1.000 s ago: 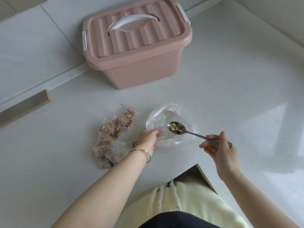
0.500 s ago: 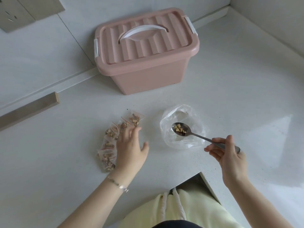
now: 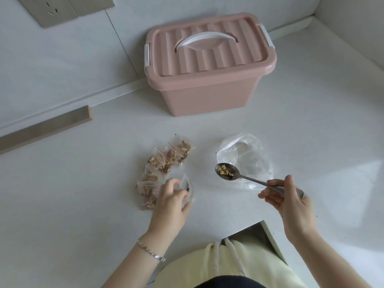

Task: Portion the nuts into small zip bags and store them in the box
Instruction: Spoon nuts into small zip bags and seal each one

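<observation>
Nuts (image 3: 224,171) on spoon (image 3: 252,180), level above counter (image 3: 104,204)

Left hand (image 3: 170,198) pinches one limp clear zip bag (image 3: 187,189). Right hand (image 3: 291,204) grips one metal spoon: handle near-right, bowl far-left, crumbly pieces inside. Left: at least four filled red-striped bags (image 3: 164,163), overlapping. Behind the spoon: one crinkled clear bag (image 3: 247,154). Far: one pink ribbed box (image 3: 207,94), lid on.

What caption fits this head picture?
Right hand holds metal spoon of nuts; left hand grips small clear zip bag.

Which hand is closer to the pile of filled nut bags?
Left. The left hand is right beside the filled bags, pinching a small bag; the right hand holds the spoon well off to their right.
</observation>
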The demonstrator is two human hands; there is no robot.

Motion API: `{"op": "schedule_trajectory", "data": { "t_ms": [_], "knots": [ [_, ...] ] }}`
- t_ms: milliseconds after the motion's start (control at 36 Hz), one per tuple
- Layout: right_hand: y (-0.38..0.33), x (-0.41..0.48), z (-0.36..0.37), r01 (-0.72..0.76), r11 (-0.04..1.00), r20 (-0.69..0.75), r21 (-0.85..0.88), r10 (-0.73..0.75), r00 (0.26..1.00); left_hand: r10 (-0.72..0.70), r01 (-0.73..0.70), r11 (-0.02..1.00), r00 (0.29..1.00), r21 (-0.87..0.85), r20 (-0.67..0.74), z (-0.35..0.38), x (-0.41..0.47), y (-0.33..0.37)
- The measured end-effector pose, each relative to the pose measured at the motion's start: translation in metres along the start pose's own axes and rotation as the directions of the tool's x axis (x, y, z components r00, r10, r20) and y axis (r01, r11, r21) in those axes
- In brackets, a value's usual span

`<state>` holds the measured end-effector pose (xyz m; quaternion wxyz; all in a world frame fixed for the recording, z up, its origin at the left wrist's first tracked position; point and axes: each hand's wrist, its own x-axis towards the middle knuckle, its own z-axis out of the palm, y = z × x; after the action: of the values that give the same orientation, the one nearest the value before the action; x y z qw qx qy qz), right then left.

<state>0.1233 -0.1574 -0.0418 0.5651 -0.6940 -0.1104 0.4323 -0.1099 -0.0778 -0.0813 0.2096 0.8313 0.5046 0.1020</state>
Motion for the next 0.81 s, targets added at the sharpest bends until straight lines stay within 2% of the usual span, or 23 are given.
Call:
{"op": "schedule_trajectory", "data": {
  "t_ms": [83,194,278,389,472,556,639,722,806],
  "knots": [
    [0.0,-0.001,-0.003,-0.001,1.0,-0.011,-0.009,0.001,1.0,0.136,-0.154,0.984,0.974,0.088,0.182,-0.003,0.006,0.0],
    [0.0,-0.003,-0.006,-0.004,1.0,-0.015,-0.011,0.004,1.0,0.207,-0.232,0.966,0.957,0.109,0.206,-0.011,0.016,0.0],
    [0.001,-0.004,-0.007,0.0,1.0,-0.012,-0.008,0.0,1.0,0.214,-0.22,0.976,0.954,0.003,0.211,-0.016,0.021,-0.001],
    [0.002,-0.005,-0.009,0.004,1.0,-0.003,0.002,-0.004,1.0,0.127,-0.074,0.965,0.971,-0.252,0.202,-0.009,0.021,-0.002],
    [0.002,-0.007,-0.01,0.012,1.0,0.014,-0.003,-0.012,1.0,0.011,0.079,0.898,0.979,-0.433,0.204,0.001,0.019,0.004],
    [0.0,-0.008,-0.01,0.021,1.0,0.025,0.001,-0.021,0.999,-0.138,0.214,0.811,0.974,-0.545,0.179,0.009,0.017,0.013],
    [-0.005,-0.009,-0.01,0.042,0.999,0.045,-0.008,-0.042,0.998,-0.202,0.237,0.756,0.971,-0.61,0.126,0.015,0.013,0.021],
    [-0.012,-0.013,-0.007,0.082,0.996,0.074,-0.016,-0.081,0.994,-0.213,0.199,0.765,0.976,-0.613,0.051,0.022,0.009,0.026],
    [-0.019,-0.017,0.0,0.144,0.989,0.113,-0.037,-0.139,0.984,-0.261,0.239,0.707,0.963,-0.666,0.069,0.024,0.009,0.034]
  ]
}}
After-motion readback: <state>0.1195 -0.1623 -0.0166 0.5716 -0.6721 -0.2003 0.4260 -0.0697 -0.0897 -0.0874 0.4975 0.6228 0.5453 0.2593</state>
